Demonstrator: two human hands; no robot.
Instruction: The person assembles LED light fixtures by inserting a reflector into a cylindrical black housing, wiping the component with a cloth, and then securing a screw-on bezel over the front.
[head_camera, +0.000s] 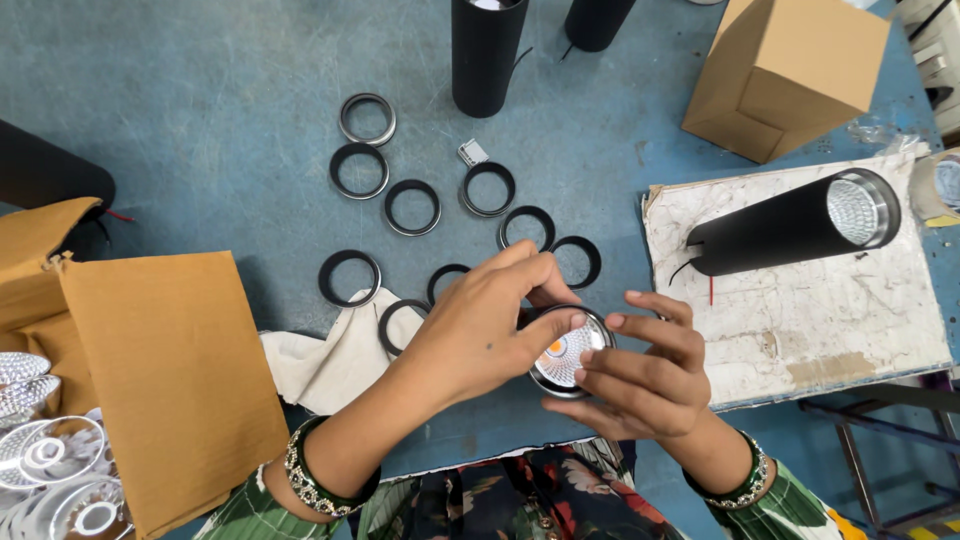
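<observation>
surface: worn blue-grey worktable (200, 90) | right edge: metal frame (870, 450) | light: even, soft

1. Lamp module (568, 352), held between left hand (478, 330) and right hand (640, 380): shiny metal rim, faceted glossy reflector.
2. Rings (412, 207) beyond the module: matt black, some metallic grey.
3. Cloth (325, 362) left of the module: off-white, creased.
4. Cardboard box (170, 380) further left: matt brown.
5. Black tube (770, 228) right of the module: matt, on rough stained board (850, 320).
</observation>
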